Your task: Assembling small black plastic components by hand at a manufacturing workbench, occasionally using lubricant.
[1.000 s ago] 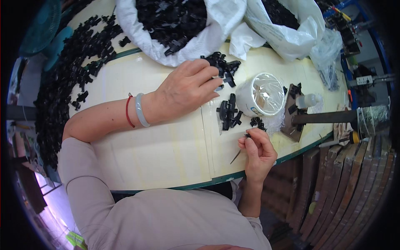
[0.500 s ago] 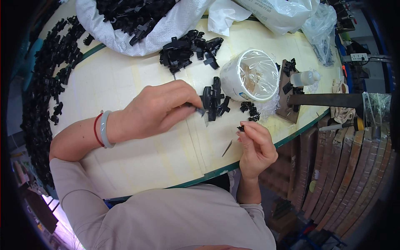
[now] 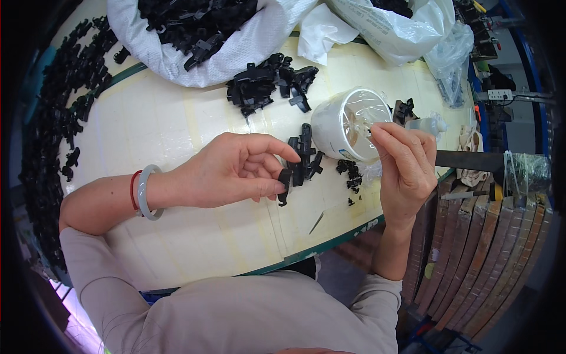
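Note:
My left hand (image 3: 230, 171) is over the middle of the table, thumb and fingers around a dark, elongated black plastic part (image 3: 284, 187). Just beyond its fingertips lie several long black plastic parts (image 3: 303, 153). My right hand (image 3: 408, 168) is raised at the right rim of a white tub (image 3: 330, 127) lined with clear plastic film. Its thumb and forefinger are pinched, and a tiny dark bit shows at the tips, too small to name. Between the hands sits a little heap of small black parts (image 3: 350, 174), with one loose small piece (image 3: 351, 202) nearer me.
A white woven sack (image 3: 177, 68) full of black parts stands at the back, a pile of black parts (image 3: 253, 88) before it. More black parts (image 3: 53, 130) line the left edge. A thin blade-like strip (image 3: 316, 222) lies near the front. A dark metal arm (image 3: 471, 159) juts in from the right.
My right hand has moved up and away from me, from the table's front to the tub. My left hand has turned, showing the black part in its fingers. A loose small piece now lies near the heap.

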Available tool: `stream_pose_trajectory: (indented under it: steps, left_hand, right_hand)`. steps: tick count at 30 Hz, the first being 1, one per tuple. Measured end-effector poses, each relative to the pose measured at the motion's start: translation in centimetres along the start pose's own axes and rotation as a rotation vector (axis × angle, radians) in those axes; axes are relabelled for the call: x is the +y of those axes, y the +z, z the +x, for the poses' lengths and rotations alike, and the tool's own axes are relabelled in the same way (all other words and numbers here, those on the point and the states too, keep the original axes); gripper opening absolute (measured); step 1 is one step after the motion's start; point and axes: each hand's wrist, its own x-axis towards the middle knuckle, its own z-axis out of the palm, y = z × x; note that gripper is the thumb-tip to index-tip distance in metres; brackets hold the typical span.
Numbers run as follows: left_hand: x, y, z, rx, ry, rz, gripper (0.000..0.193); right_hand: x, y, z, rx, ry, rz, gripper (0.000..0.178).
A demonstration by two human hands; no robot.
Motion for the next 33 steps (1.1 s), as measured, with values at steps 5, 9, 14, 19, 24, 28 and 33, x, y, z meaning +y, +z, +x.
stream_pose_trajectory:
  steps: [5,9,14,19,24,28,33]
  left_hand:
    - [-1.3,-0.2,-0.1,-0.01,0.171,-0.048,0.028]
    - [-1.5,0.0,-0.1,-0.019,0.146,-0.16,0.027]
    - [-1.5,0.8,-0.2,-0.039,0.034,-0.316,0.026]
    - [-1.9,0.9,0.1,-0.023,0.026,-0.384,0.024]
    - [-1.7,0.7,-0.2,-0.035,0.007,-0.372,0.025]
    - [-1.6,0.7,-0.2,-0.042,0.011,-0.367,0.025]
    - [-1.6,0.7,-0.3,-0.04,-0.002,-0.359,0.026]
  right_hand:
    - [-0.2,0.1,0.4,-0.077,-0.026,-0.011,0.025]
    - [-1.2,-0.5,-0.3,-0.035,0.135,0.182,0.026]
    - [-4.6,0.3,-3.0,0.102,0.594,0.748,0.019]
    - [-7.5,2.5,-5.0,0.141,0.586,0.81,0.019]
    - [-7.9,3.2,-4.6,0.145,0.415,0.711,0.02]
    - [-8.1,3.3,-4.7,0.077,0.429,0.735,0.019]
    - [-8.0,3.6,-4.5,0.106,0.383,0.734,0.02]
